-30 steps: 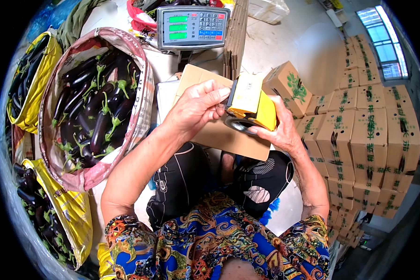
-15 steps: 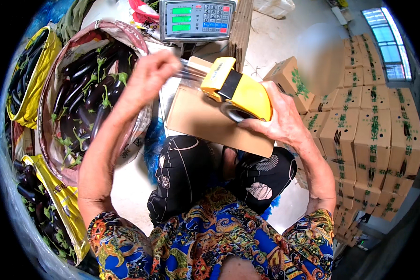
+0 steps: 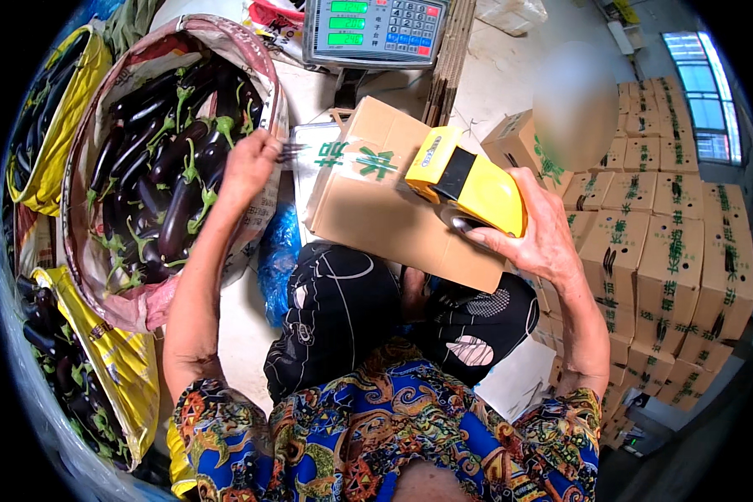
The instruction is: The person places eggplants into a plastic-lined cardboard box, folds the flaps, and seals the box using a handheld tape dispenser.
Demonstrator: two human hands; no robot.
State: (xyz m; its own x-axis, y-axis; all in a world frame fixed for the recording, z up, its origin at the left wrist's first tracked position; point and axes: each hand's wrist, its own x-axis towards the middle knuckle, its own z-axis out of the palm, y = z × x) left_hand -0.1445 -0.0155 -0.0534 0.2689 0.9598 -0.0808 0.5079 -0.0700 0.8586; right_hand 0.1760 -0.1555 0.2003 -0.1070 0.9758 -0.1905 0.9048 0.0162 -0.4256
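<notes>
My right hand (image 3: 545,230) is wrapped round a yellow tape dispenser (image 3: 495,197) with a black band. The dispenser is tilted over the right part of a brown cardboard box (image 3: 381,209) in front of my knees. A strip of clear packing tape (image 3: 320,156) with green print runs leftward from the dispenser across the box top. Its free end is pinched in my left hand (image 3: 249,167), beyond the box's left side. That hand is above the edge of a large lined sack (image 3: 74,188) full of dark purple eggplants (image 3: 180,222).
An electronic scale display (image 3: 368,50) stands beyond the box, beside wooden boards (image 3: 450,63). Yellow bags (image 3: 100,351) of eggplants lie at the left. Stacked cartons (image 3: 669,259) fill the right. Blue plastic (image 3: 280,268) lies by my left knee.
My left hand has moved left and down, and a longer printed tape strip now shows over the box. The dispenser has shifted slightly right and down in my right hand.
</notes>
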